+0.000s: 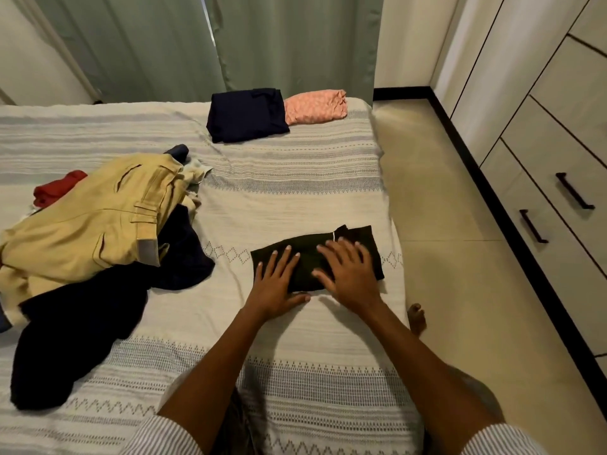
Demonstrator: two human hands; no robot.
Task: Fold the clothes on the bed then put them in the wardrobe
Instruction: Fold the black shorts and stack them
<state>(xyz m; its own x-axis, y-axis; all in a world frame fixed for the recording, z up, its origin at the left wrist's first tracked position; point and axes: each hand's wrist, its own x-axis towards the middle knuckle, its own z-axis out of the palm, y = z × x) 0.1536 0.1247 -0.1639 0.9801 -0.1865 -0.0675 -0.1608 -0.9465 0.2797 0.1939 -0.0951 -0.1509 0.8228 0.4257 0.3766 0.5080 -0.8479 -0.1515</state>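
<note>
Clothes in hand: a small dark garment [315, 257], already folded into a compact rectangle, lies on the near right part of the bed [295, 178], close to its right edge.
Left hand [274, 284]: we see it flat on the garment's near left part, fingers straight and spread, thumb on the bedspread just beside the near edge. Its grip holds nothing; it only presses.
Right hand [349, 274]: flat on the garment's right half, fingers straight and fanned toward the far side. Again no grip, just pressure.
Why held so: we judge both palms are smoothing the fold and pushing air out so the bundle stays tight when lifted.
Folded stack: a dark navy folded piece [246, 114] and a pink patterned folded piece [315, 106] sit touching, side by side at the far right of the bed, likely parked there to be carried together.
Unfolded pile: on the left, tan trousers [98, 215] lie over a dark garment [88, 320] that spills toward the near side; a red item [57, 190] shows at the far left of the pile.
Wardrobe [558, 126]: white fronts with dark handles run along the right wall, across a strip of floor from the bed.
Progress: we judge folding is partway done; nothing has gone to the wardrobe yet.
Surroundings: green curtains [164, 44] hang beyond the far side of the bed.
</note>
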